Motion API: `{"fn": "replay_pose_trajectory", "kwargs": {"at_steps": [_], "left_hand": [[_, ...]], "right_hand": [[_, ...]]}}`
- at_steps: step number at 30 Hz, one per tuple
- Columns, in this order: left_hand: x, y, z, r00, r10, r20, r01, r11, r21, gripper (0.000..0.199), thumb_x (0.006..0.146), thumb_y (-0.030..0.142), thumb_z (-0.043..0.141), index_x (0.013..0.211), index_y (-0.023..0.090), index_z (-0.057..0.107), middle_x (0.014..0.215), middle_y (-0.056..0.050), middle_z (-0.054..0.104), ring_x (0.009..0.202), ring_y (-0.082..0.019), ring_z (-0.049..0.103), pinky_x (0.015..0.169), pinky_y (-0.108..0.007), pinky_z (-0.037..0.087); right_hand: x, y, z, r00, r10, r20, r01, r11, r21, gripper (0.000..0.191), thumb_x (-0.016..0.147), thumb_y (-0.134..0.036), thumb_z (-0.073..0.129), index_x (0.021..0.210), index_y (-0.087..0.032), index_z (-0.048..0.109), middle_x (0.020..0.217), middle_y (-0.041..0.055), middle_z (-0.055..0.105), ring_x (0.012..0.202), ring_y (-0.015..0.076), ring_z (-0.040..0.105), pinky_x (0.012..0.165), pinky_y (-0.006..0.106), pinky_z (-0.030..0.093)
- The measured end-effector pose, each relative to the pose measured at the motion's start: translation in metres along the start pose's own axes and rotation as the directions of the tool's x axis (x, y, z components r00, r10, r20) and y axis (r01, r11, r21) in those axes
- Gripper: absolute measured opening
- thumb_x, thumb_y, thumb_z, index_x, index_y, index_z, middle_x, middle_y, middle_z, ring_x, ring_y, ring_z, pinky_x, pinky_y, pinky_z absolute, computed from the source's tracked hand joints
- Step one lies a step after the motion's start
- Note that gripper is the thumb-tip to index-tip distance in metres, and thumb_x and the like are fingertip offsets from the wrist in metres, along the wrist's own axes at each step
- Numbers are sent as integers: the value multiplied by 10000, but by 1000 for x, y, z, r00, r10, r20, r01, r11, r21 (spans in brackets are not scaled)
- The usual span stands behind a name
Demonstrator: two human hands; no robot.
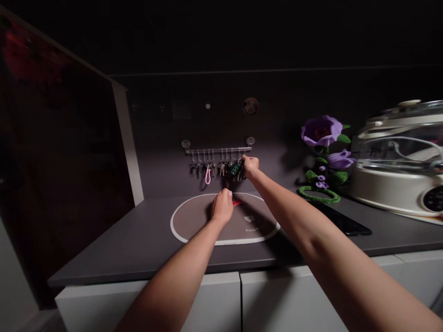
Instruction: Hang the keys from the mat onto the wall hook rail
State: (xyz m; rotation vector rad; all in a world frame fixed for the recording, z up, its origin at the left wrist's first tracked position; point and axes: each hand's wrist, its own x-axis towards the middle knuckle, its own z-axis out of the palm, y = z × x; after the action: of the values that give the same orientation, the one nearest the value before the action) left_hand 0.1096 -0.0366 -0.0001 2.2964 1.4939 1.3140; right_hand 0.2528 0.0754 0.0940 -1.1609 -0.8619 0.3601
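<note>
A clear hook rail [218, 150] on the dark wall carries several bunches of keys [222, 168], one with a pink loop strap [207, 175] and one with a black-and-green tag [236, 169]. At the rail's right end my right hand [251, 166] is closed, its fingertips pinching a bunch of keys under the last hooks. Lower down, my left hand [222, 205] is closed just over the oval grey-brown mat [195, 219]; its fingers hide whatever they hold. A small red item [237, 203] shows right beside it, and I cannot tell whether the hand touches it.
The mat lies on a dark countertop [138, 244] above white cabinets [277, 299]. Farther right are a black phone-like slab [346, 221], purple handmade flowers [321, 131] with a green ring base [320, 194], and a cream appliance with a clear lid [387, 184].
</note>
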Motion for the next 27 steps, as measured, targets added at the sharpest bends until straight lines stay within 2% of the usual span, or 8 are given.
{"fn": "replay_pose_trajectory", "kwargs": {"at_steps": [7,12,18,22,27], "left_hand": [[0,3,-3,999,-38,12,38,999,-5,254,882,254,265,831,187,504,899,-91,610,859,-183,545,734,-283,366],[0,1,-2,999,-53,13,53,998,-18,249,883,257,268,825,189,500,902,-88,611,853,-182,543,730,-284,367],[1,-1,-1,998,-61,13,62,998,-30,248,883,265,275,832,191,505,896,-84,610,851,-177,542,735,-282,371],[1,-2,-1,998,-63,19,64,997,-31,244,879,253,279,839,184,510,900,-89,609,865,-179,540,752,-286,373],[2,-5,1,998,-57,37,60,997,-58,225,870,256,310,853,181,521,907,-88,610,873,-178,540,768,-289,379]], "right_hand": [[5,16,-3,993,-42,112,32,996,84,253,657,-406,555,623,-155,552,530,15,538,556,134,502,543,247,408],[2,18,-8,989,-2,149,-20,989,146,251,631,-410,576,607,-166,519,549,-1,528,536,113,474,539,242,396],[2,20,-11,977,-28,213,-8,986,169,297,603,-458,587,601,-180,481,541,-23,497,513,94,430,543,238,381],[1,21,-14,971,-56,231,17,986,166,275,602,-428,590,623,-167,505,556,-25,512,518,87,428,557,232,383],[-6,22,-21,966,-77,246,45,990,133,224,621,-354,584,708,-147,569,640,4,583,586,107,497,604,242,415]]}}
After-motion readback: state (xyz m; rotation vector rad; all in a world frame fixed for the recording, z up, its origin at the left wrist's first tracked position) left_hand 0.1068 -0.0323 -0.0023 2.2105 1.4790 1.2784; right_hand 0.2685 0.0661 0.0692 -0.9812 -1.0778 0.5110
